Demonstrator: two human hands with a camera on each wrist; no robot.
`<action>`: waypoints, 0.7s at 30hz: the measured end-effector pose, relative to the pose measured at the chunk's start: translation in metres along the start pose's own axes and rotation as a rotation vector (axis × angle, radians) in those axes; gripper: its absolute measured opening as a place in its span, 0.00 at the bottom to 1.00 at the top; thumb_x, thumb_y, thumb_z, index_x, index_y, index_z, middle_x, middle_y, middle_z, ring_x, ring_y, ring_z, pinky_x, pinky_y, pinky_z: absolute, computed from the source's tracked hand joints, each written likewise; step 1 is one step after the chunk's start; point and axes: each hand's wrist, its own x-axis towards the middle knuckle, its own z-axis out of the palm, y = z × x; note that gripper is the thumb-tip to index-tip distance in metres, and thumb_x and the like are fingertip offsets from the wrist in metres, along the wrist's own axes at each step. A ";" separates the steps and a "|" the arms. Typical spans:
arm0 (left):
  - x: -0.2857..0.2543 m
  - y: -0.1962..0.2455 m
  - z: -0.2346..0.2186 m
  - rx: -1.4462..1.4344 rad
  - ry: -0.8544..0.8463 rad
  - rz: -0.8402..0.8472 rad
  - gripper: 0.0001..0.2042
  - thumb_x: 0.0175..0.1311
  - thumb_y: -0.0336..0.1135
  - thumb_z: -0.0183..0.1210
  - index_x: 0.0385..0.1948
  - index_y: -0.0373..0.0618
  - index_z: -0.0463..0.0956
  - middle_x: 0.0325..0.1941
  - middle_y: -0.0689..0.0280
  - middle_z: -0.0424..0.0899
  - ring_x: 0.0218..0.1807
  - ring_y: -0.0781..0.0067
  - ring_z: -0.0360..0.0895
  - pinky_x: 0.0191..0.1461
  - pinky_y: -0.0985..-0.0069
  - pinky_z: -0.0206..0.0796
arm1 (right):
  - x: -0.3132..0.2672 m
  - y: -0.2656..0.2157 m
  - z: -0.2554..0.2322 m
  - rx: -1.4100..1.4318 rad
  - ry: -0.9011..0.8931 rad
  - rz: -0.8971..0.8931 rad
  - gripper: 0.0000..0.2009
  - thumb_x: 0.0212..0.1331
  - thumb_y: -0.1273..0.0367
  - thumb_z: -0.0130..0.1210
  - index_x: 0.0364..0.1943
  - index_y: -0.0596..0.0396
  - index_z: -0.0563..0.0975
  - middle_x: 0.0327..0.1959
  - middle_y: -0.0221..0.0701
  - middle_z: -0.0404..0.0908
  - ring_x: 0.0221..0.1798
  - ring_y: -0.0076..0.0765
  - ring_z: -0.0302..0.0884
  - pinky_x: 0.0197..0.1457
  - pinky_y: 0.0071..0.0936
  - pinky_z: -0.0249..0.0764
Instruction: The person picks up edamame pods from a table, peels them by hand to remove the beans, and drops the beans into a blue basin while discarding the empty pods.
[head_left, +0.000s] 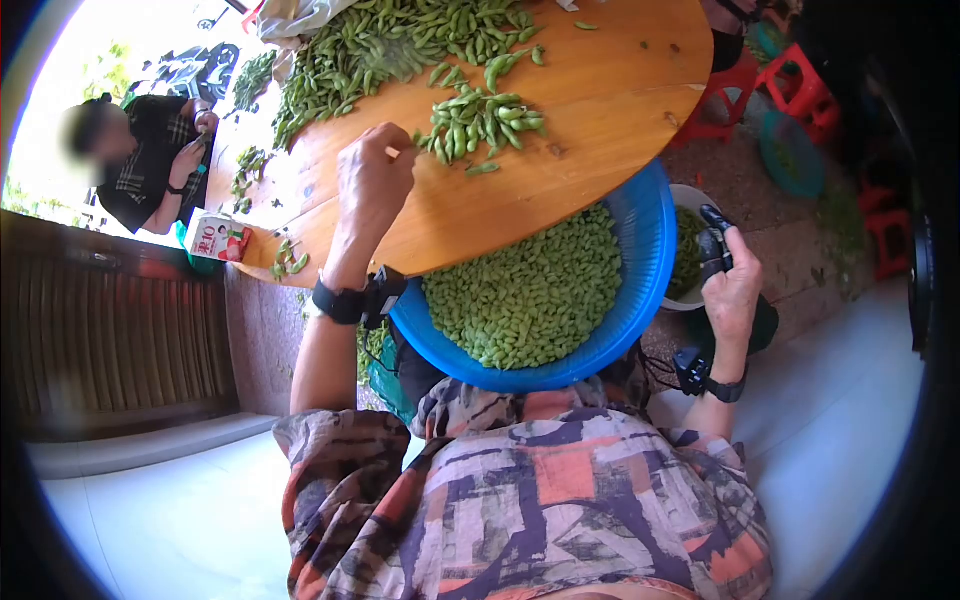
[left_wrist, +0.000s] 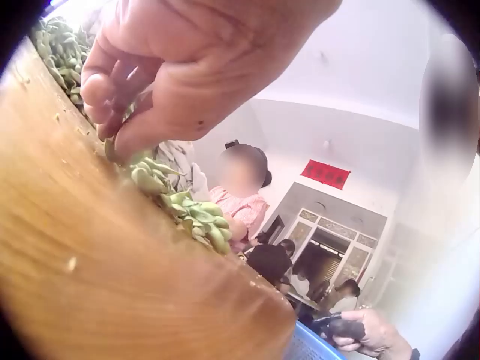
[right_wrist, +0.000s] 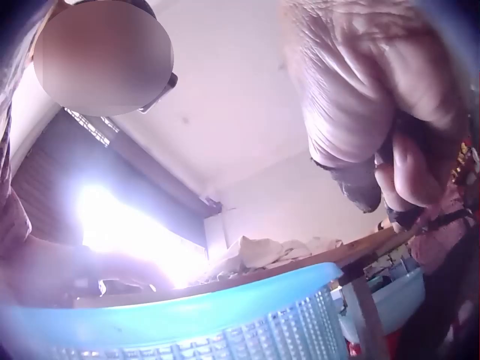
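Note:
My left hand (head_left: 375,178) reaches over the wooden table, at the left edge of a small heap of green edamame pods (head_left: 480,122). In the left wrist view, its thumb and fingertips pinch an edamame pod (left_wrist: 111,148) close over the tabletop. My right hand (head_left: 732,290) is off to the right, above a white bucket (head_left: 690,300), its fingers loosely bent. Black coverings (head_left: 712,250) wrap its thumb and a finger, and no pod shows in it. Between my arms a blue plastic basket (head_left: 655,235) holds many shelled green beans (head_left: 530,290).
A large pile of pods (head_left: 370,55) covers the far part of the table (head_left: 600,90). A printed carton (head_left: 220,238) stands at the left edge, near a person (head_left: 145,165) seated across. Red stools (head_left: 800,90) and a teal basin (head_left: 790,155) are on the floor at right.

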 end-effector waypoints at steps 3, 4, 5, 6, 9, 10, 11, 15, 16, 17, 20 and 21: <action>-0.020 0.006 -0.001 -0.228 0.005 -0.036 0.08 0.60 0.28 0.59 0.40 0.40 0.79 0.32 0.65 0.84 0.24 0.80 0.76 0.26 0.78 0.67 | -0.006 -0.025 0.015 0.381 -0.141 0.095 0.09 0.53 0.80 0.48 0.37 0.61 0.77 0.25 0.30 0.74 0.28 0.22 0.70 0.35 0.23 0.69; -0.034 0.019 -0.003 -0.505 -0.132 -0.080 0.07 0.61 0.27 0.58 0.40 0.39 0.79 0.32 0.65 0.84 0.23 0.81 0.76 0.24 0.81 0.66 | -0.009 -0.030 0.022 0.425 -0.189 0.048 0.06 0.54 0.79 0.49 0.34 0.61 0.76 0.25 0.29 0.73 0.28 0.21 0.69 0.34 0.22 0.68; -0.048 0.030 -0.002 -0.781 -0.272 -0.126 0.07 0.61 0.25 0.58 0.40 0.38 0.78 0.32 0.65 0.84 0.22 0.81 0.75 0.23 0.83 0.64 | -0.013 -0.034 0.031 0.468 -0.235 0.001 0.03 0.55 0.78 0.50 0.31 0.60 0.75 0.24 0.27 0.72 0.27 0.20 0.68 0.32 0.21 0.66; -0.063 0.039 0.003 -0.913 -0.360 -0.164 0.06 0.62 0.24 0.58 0.40 0.37 0.78 0.28 0.67 0.82 0.22 0.82 0.76 0.22 0.84 0.64 | -0.017 -0.039 0.038 0.596 -0.323 0.027 0.02 0.56 0.77 0.51 0.31 0.60 0.76 0.23 0.27 0.71 0.27 0.20 0.67 0.31 0.20 0.65; -0.099 0.058 0.027 -1.180 -0.525 -0.233 0.04 0.67 0.24 0.56 0.39 0.35 0.77 0.23 0.67 0.80 0.21 0.83 0.75 0.21 0.86 0.64 | -0.022 -0.071 0.046 0.721 -0.503 0.080 0.04 0.59 0.74 0.54 0.32 0.62 0.77 0.23 0.27 0.67 0.26 0.18 0.64 0.28 0.22 0.61; -0.105 0.059 0.033 -1.218 -0.577 -0.233 0.05 0.67 0.25 0.58 0.39 0.35 0.78 0.23 0.68 0.80 0.21 0.83 0.75 0.21 0.86 0.65 | -0.024 -0.072 0.048 0.662 -0.560 0.057 0.05 0.59 0.75 0.54 0.35 0.63 0.78 0.24 0.28 0.68 0.27 0.18 0.64 0.29 0.22 0.62; -0.111 0.067 0.037 -1.230 -0.559 -0.286 0.03 0.65 0.25 0.59 0.37 0.36 0.79 0.21 0.67 0.78 0.19 0.82 0.71 0.21 0.84 0.60 | -0.025 -0.075 0.048 0.658 -0.561 0.065 0.05 0.59 0.75 0.54 0.35 0.63 0.78 0.24 0.28 0.68 0.27 0.18 0.64 0.29 0.22 0.62; -0.120 0.066 0.052 -1.259 -0.615 -0.323 0.03 0.65 0.25 0.59 0.34 0.36 0.79 0.20 0.68 0.77 0.19 0.83 0.71 0.21 0.85 0.59 | -0.026 -0.076 0.048 0.738 -0.650 0.129 0.08 0.57 0.76 0.52 0.38 0.64 0.78 0.24 0.33 0.69 0.28 0.24 0.67 0.33 0.24 0.64; -0.122 0.066 0.054 -1.242 -0.641 -0.345 0.03 0.65 0.25 0.59 0.33 0.36 0.79 0.20 0.69 0.77 0.19 0.84 0.71 0.21 0.85 0.59 | -0.027 -0.071 0.050 0.722 -0.647 0.081 0.09 0.54 0.76 0.51 0.38 0.64 0.78 0.24 0.34 0.70 0.28 0.27 0.68 0.34 0.25 0.65; -0.123 0.066 0.054 -1.244 -0.643 -0.351 0.03 0.65 0.25 0.59 0.33 0.36 0.79 0.20 0.69 0.77 0.19 0.84 0.71 0.21 0.85 0.59 | -0.028 -0.067 0.051 0.709 -0.644 0.035 0.11 0.52 0.76 0.50 0.39 0.63 0.79 0.25 0.35 0.70 0.28 0.29 0.69 0.34 0.27 0.65; -0.123 0.063 0.054 -1.187 -0.676 -0.341 0.03 0.64 0.25 0.60 0.31 0.36 0.79 0.19 0.69 0.77 0.18 0.84 0.70 0.20 0.85 0.58 | -0.027 -0.062 0.051 0.625 -0.677 -0.039 0.13 0.47 0.76 0.49 0.38 0.62 0.79 0.25 0.37 0.71 0.29 0.34 0.70 0.36 0.28 0.66; -0.122 0.062 0.053 -1.163 -0.711 -0.343 0.03 0.64 0.26 0.61 0.31 0.36 0.79 0.19 0.69 0.76 0.18 0.84 0.69 0.20 0.84 0.57 | -0.026 -0.063 0.051 0.626 -0.680 -0.036 0.13 0.47 0.76 0.49 0.38 0.62 0.79 0.25 0.37 0.71 0.29 0.34 0.70 0.36 0.28 0.66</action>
